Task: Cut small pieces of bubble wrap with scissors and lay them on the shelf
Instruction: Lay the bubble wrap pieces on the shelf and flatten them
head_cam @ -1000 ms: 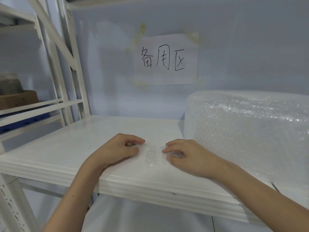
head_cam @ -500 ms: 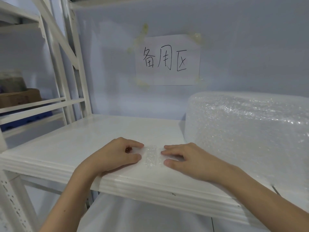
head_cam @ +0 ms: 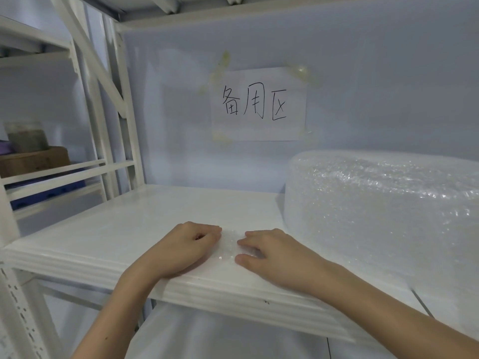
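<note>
A small clear piece of bubble wrap (head_cam: 229, 244) lies flat on the white shelf (head_cam: 124, 229), close to its front edge. My left hand (head_cam: 186, 247) rests on the shelf with curled fingers holding the piece's left edge. On the piece's right part my right hand (head_cam: 272, 255) presses down with nearly straight fingers, thumb stretched toward the shelf edge. Much of the piece is hidden under both hands. No scissors are in view.
A big roll of bubble wrap (head_cam: 383, 216) fills the right side of the shelf, just beside my right hand. A paper sign (head_cam: 259, 104) is taped to the back wall. White rack posts (head_cam: 121, 141) and a cardboard box (head_cam: 33, 160) stand at the left.
Both hands have drawn closer together over the piece, covering more of it. The camera has tilted up a little; the piece stays in place.
</note>
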